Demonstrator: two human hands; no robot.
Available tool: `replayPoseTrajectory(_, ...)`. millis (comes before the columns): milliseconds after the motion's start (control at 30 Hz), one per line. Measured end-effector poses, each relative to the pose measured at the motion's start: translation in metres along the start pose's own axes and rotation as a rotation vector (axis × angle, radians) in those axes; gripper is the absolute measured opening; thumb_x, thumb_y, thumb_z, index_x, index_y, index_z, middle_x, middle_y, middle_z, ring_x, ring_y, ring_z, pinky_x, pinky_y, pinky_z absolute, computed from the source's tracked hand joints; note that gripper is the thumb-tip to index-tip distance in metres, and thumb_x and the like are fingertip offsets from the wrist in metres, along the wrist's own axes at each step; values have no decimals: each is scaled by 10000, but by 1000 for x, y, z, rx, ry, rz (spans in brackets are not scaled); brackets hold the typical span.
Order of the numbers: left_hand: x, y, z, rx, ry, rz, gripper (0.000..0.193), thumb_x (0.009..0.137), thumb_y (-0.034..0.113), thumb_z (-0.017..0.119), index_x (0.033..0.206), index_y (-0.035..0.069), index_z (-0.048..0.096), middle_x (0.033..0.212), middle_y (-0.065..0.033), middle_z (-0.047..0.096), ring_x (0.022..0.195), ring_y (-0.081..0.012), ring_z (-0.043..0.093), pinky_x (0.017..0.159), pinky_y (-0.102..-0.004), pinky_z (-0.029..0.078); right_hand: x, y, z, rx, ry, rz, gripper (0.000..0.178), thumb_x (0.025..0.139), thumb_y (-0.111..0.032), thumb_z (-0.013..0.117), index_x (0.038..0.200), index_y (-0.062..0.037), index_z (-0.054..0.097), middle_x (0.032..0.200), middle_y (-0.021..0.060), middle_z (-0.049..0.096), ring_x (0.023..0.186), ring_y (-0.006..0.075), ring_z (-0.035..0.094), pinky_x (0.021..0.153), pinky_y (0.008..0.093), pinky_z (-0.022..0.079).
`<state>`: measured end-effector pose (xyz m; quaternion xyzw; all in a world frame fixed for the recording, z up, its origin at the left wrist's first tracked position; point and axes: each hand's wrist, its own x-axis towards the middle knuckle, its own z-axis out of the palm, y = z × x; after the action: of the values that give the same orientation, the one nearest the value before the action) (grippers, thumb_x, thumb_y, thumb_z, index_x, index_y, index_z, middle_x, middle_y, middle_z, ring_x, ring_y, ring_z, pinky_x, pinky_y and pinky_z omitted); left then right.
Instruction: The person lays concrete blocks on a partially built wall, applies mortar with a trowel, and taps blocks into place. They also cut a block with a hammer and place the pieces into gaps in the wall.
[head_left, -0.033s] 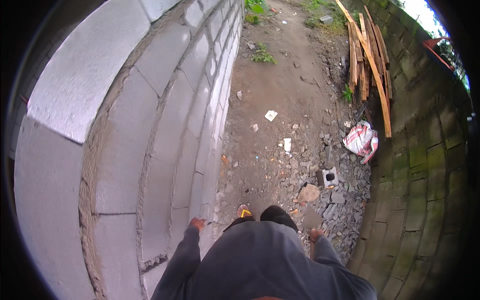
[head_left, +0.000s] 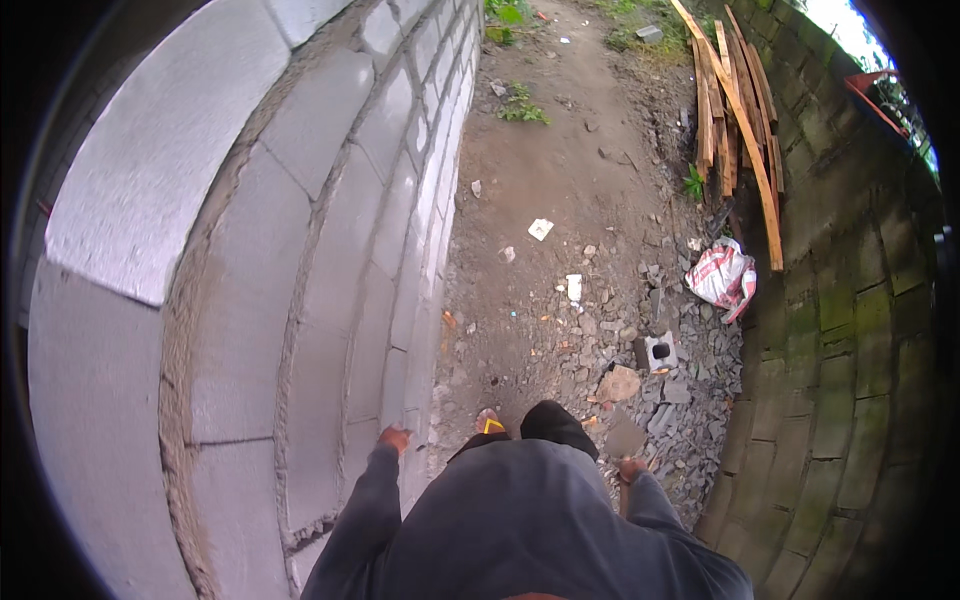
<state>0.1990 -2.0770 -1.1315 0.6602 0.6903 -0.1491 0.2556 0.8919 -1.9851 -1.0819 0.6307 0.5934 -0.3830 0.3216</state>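
Observation:
My left hand (head_left: 394, 438) hangs low beside the grey block wall (head_left: 240, 280), with its fingers curled in. What it holds, if anything, is too small to make out. On the other side, my right hand (head_left: 632, 469) is closed on a trowel (head_left: 626, 438). Its flat grey blade points forward over the rubble, and much of the handle is hidden by my hand. Both forearms are in dark grey sleeves, and my torso covers the lower middle of the view. A foot in a sandal with a yellow strap (head_left: 493, 425) shows ahead of me.
A dirt path (head_left: 560, 160) runs ahead between the block wall and a mossy wall (head_left: 850, 350) on the right. Broken stones (head_left: 600, 330), a hollow block (head_left: 658, 352), a crumpled red-and-white sack (head_left: 722, 278) and stacked wooden planks (head_left: 740, 120) lie along the right side.
The view has shifted slightly, so the left wall looks a little lower at its near end. My left hand sits slightly higher in the picture. My right hand keeps its grip on the trowel.

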Motion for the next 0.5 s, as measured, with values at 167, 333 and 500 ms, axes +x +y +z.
replayPoseTrajectory(167,141,5,-108,-1225,77,-290,703,882,352,749,1489,135,470,1150,-74,713,943,-208,680,714,-392,530,50,-1,19,132,-79,124,496,1046,-465,370,1196,-131,705,1082,87,750,1038,248,711,865,412,555)
replayPoseTrajectory(333,231,20,-208,-1252,-7,-316,650,923,311,696,1437,-22,479,1328,-184,640,1221,-237,615,1018,-317,473,101,-42,-36,-272,-125,-160,513,1050,-508,380,1221,-150,706,1168,66,734,1113,223,691,926,403,543)
replayPoseTrajectory(500,301,67,-302,-956,-190,-501,476,958,383,615,1361,130,610,1257,-124,682,1148,-247,652,964,-329,523,167,-57,-252,-111,-165,-58,411,1030,-400,457,1244,-152,705,1239,81,709,1160,225,674,936,402,543)
